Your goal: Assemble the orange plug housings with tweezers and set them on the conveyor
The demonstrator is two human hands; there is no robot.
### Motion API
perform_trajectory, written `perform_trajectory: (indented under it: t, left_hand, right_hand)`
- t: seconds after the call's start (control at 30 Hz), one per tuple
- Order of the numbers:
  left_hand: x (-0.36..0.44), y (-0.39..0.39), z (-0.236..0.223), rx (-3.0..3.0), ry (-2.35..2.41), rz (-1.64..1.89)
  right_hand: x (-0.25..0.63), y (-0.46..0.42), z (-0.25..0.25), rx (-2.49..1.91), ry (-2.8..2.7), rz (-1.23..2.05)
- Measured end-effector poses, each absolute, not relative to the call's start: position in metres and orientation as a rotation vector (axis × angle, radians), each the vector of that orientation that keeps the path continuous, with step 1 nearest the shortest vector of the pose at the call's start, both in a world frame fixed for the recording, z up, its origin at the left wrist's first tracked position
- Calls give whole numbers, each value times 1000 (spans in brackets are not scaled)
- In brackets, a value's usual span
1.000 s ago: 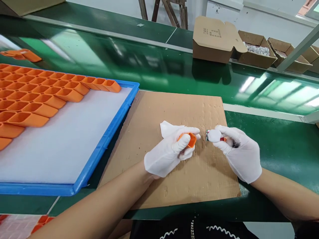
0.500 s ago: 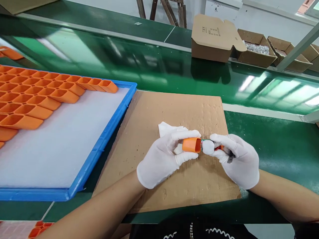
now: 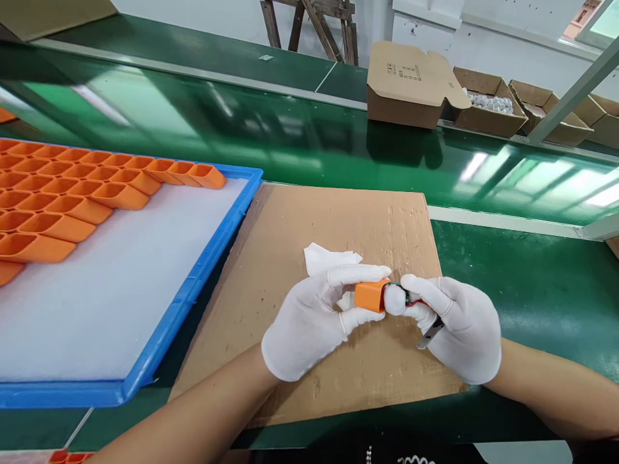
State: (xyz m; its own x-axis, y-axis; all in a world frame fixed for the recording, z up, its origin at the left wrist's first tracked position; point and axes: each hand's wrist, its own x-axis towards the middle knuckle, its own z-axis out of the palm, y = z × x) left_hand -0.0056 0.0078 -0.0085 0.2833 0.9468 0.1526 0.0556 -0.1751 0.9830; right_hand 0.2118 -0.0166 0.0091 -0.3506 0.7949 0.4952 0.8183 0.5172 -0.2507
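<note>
Both hands wear white gloves and meet above a cardboard sheet (image 3: 309, 219). My left hand (image 3: 314, 322) pinches a short orange plastic sleeve (image 3: 369, 296) between thumb and fingers, its opening facing right. In my right hand (image 3: 454, 322) is a small circuit board with wires (image 3: 407, 295), partly hidden by the fingers. A round white piece (image 3: 394, 299) at its left end sits against the mouth of the orange sleeve; how far it is inside I cannot tell. A flat grey metal-like blade (image 3: 429, 335) also sticks out below my right fingers. White paper or cloth (image 3: 329, 259) lies behind my left hand.
To the left, a blue-rimmed tray (image 3: 193, 283) holds rows of orange sleeves (image 3: 72, 209). Beyond the green bench (image 3: 507, 283) stand a lidded carton (image 3: 406, 84) and an open box of white round pieces (image 3: 491, 106). A metal post (image 3: 575, 90) rises at right.
My left hand has turned the orange sleeve sideways. The round white piece on the circuit board has come left against its opening. The grey blade now shows more below my right hand.
</note>
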Motion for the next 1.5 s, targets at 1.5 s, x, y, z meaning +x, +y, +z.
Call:
perform_trajectory:
  t: [1.5]
  left_hand:
    - [15,4,-14,1364,817,971]
  right_hand:
    - [231,7,43,-1225,-2192,1000]
